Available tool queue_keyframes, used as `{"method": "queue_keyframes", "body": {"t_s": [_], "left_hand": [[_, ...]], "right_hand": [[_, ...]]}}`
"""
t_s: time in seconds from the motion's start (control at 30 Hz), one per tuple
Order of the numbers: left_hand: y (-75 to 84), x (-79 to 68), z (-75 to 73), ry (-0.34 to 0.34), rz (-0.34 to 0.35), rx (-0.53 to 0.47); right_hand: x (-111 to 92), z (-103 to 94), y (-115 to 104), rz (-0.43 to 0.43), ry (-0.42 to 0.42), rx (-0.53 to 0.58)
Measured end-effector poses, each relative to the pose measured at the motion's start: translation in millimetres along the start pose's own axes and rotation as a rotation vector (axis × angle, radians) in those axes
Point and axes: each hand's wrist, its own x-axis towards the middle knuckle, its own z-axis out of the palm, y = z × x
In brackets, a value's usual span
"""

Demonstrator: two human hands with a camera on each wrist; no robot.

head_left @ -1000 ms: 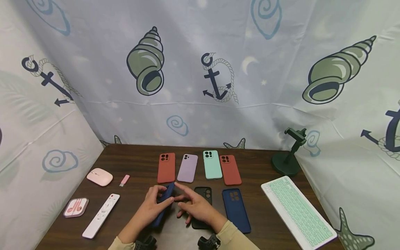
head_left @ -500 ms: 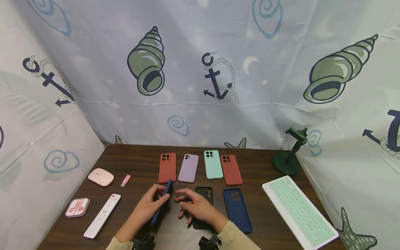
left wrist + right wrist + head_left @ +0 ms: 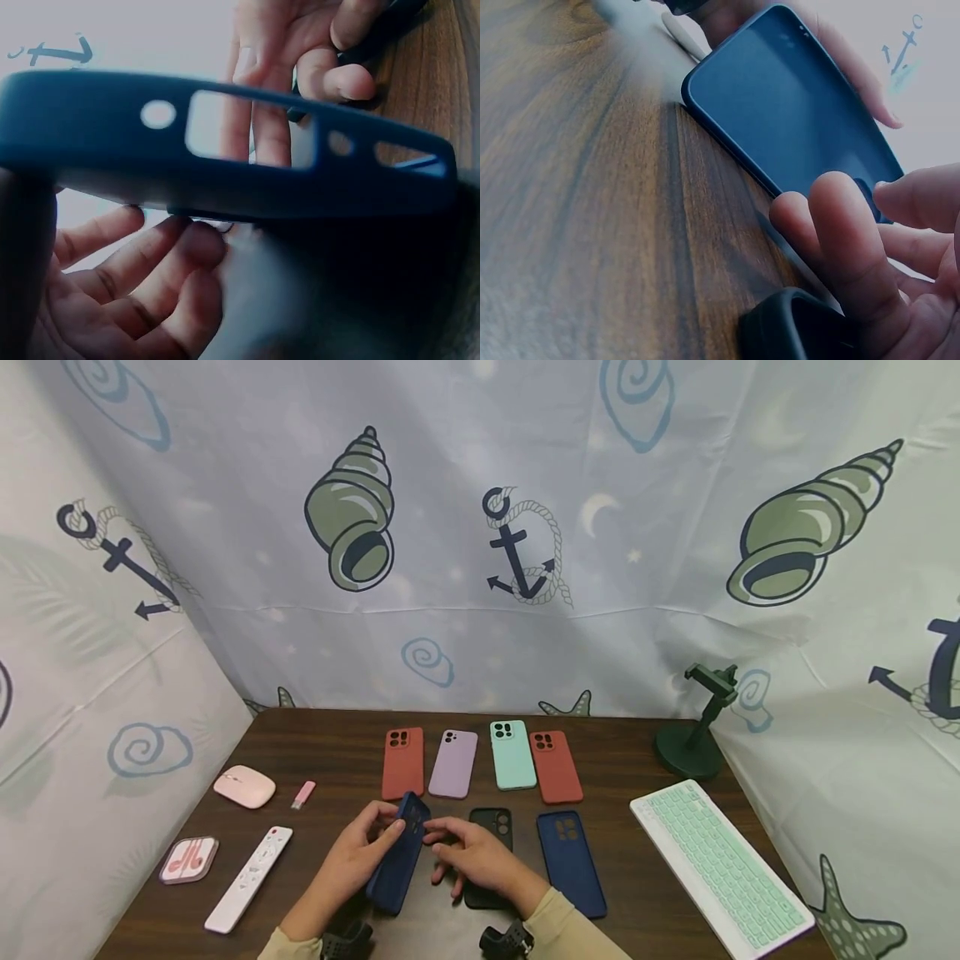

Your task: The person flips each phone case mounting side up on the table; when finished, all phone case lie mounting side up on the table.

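Seashell curtain behind the bench; left hand grips a navy case tilted left of the black case. Right hand hovers loosely spread. I'd steady it by the edges.

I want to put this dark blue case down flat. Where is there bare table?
Bare wood lies between the remote and the left hand, and behind the mouse. It is crowded around the right hand, black case and the case row.

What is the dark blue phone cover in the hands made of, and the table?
The dark blue phone cover, gripped by the left hand, looks like soft matte rubber or silicone: smooth, no shine, rounded cut-outs. The table looks like dark wood with a streaky grain, though it may be only a printed surface.
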Motion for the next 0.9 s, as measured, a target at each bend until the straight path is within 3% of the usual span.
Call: {"method": "queue_keyframes", "body": {"t_s": [0.3, 0.67, 0.77, 0.9], "left_hand": [[-3.9, 2.9, -2.4, 0.026, 0.084, 0.072], [-6.0, 1.8, -8.0, 0.066, 0.026, 0.145], [-9.5, 3.5, -10.7, 0.101, 0.051, 0.224], [-17.0, 8.3, -12.3, 0.159, 0.124, 0.438]], "right_hand": [[-1, 0.3, 0, -0.005, 0.011, -0.018], [0, 2.1, -2, 0.002, 0.02, 0.004], [0, 2.8, -2, 0.004, 0.031, 0.011], [0, 2.9, -2, 0.007, 0.05, 0.025]]}}
